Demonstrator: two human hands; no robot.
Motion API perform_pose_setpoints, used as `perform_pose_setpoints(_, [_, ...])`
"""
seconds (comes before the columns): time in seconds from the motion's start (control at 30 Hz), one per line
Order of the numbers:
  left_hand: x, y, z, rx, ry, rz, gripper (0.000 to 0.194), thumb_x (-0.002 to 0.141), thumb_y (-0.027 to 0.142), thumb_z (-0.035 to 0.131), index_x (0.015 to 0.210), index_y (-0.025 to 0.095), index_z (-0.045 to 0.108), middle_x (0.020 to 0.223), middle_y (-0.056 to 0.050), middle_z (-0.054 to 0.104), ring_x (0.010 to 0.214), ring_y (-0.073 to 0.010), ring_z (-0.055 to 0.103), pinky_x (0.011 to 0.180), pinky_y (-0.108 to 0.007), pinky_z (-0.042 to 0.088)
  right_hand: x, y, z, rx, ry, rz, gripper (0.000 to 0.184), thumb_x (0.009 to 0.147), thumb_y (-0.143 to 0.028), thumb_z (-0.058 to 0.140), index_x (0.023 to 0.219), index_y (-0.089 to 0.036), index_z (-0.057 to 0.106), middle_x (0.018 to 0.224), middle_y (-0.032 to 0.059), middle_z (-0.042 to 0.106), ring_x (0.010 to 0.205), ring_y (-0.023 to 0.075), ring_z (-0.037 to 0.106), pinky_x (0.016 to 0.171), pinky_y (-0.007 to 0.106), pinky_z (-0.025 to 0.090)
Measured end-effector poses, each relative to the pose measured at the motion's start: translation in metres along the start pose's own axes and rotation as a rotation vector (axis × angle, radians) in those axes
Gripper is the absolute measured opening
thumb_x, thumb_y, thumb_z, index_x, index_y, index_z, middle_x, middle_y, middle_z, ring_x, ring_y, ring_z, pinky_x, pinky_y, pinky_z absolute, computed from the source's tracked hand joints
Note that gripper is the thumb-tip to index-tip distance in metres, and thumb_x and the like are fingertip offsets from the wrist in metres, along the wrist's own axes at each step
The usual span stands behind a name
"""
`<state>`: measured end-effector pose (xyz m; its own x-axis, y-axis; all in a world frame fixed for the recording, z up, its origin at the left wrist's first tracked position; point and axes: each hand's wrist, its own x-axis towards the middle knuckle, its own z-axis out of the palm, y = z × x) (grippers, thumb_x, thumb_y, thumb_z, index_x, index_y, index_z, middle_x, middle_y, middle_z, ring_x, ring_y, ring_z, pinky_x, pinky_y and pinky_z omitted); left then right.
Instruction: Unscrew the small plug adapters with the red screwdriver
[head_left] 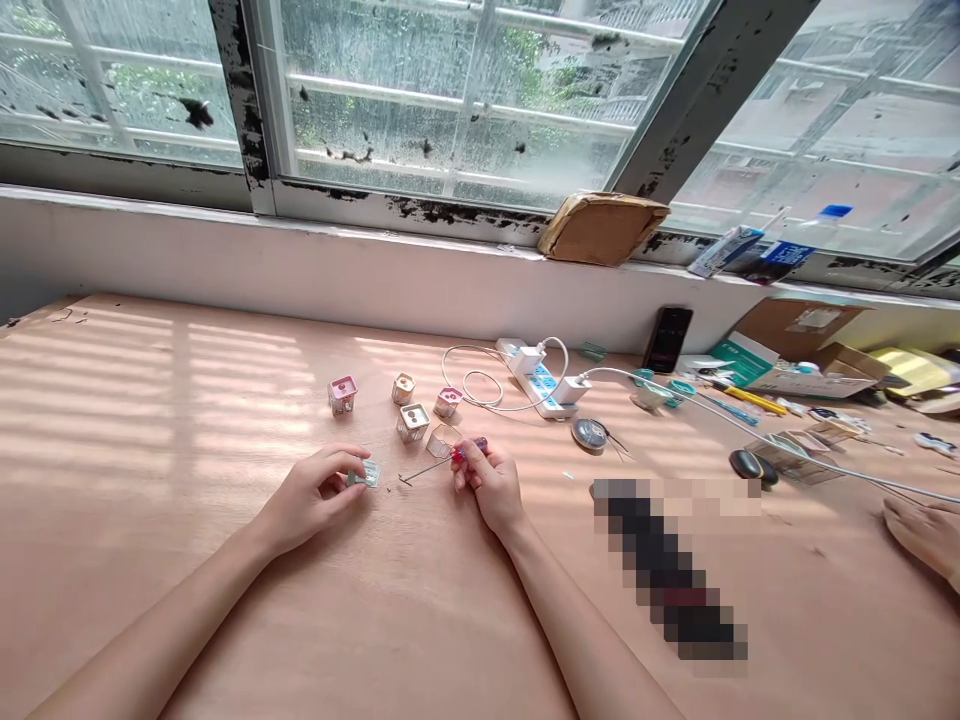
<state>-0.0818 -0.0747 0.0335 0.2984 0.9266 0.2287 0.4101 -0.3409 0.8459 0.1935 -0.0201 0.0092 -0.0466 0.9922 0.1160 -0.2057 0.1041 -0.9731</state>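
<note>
My left hand (322,492) rests on the table with its fingers closed on a small pale green plastic piece (367,473). A screwdriver (427,470) with a red and dark handle is gripped in my right hand (487,485). Its thin shaft points left, the tip low near a few tiny dark bits, perhaps screws (403,479). Just beyond the hands stand several small clear boxes: a red-topped box (343,393), a white-topped box (412,422), a pink-topped box (448,401) and a tan-topped box (403,388). An empty-looking clear case (442,440) lies close to the screwdriver.
A white power strip (544,390) with plugs and cables lies toward the wall. Right of it are a round dark tin (589,434), a phone (668,338) leaning on the wall, and a yellow cutter (754,399). Another person's hand (926,535) is at the right edge.
</note>
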Motion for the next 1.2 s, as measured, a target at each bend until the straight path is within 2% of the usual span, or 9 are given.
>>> perform_pose_setpoints(0.13, [0.000,0.005,0.003,0.004,-0.022,0.010,0.010,0.093,0.026,0.058,0.095,0.021,0.066,0.123,-0.006,0.063,0.070,-0.0088,0.059,0.064,-0.023,0.052,-0.001,-0.001,0.001,0.080,0.024,0.033,0.044,0.078,-0.058,0.078,0.075,-0.017,0.062,0.062,0.0000,0.062,0.042,0.0093,0.050,0.040,0.021,0.040])
perform_pose_setpoints(0.23, [0.000,0.007,0.006,-0.005,-0.032,0.036,0.009,0.092,0.024,0.058,0.096,0.021,0.066,0.122,-0.007,0.063,0.074,-0.0097,0.060,0.065,-0.022,0.053,-0.003,-0.004,0.003,0.094,0.041,0.043,0.047,0.076,-0.060,0.079,0.072,-0.016,0.061,0.061,0.0008,0.062,0.041,0.0090,0.051,0.038,0.020,0.038])
perform_pose_setpoints(0.57, [-0.006,0.013,0.012,0.005,-0.093,0.077,0.011,0.094,0.024,0.057,0.098,0.020,0.066,0.124,-0.009,0.061,0.084,-0.0134,0.064,0.065,-0.022,0.053,-0.016,-0.017,0.017,0.084,0.024,-0.042,0.047,0.077,-0.060,0.079,0.076,-0.018,0.059,0.059,0.0018,0.065,0.040,0.0115,0.053,0.039,0.023,0.044])
perform_pose_setpoints(0.87, [-0.005,0.014,0.010,0.008,-0.102,0.097,0.011,0.094,0.022,0.055,0.099,0.020,0.065,0.124,-0.010,0.061,0.086,-0.0143,0.064,0.065,-0.023,0.053,-0.017,-0.022,0.015,0.074,0.080,-0.123,0.043,0.080,-0.056,0.079,0.074,-0.017,0.062,0.059,0.0020,0.065,0.040,0.0112,0.054,0.040,0.023,0.046])
perform_pose_setpoints(1.2, [-0.006,0.014,0.012,-0.014,-0.115,0.101,0.012,0.094,0.024,0.055,0.100,0.020,0.065,0.123,-0.010,0.060,0.082,-0.0131,0.062,0.064,-0.023,0.054,-0.022,-0.025,0.020,0.061,0.065,-0.162,0.039,0.082,-0.054,0.077,0.077,-0.018,0.063,0.064,0.0023,0.066,0.043,0.0126,0.056,0.044,0.026,0.048])
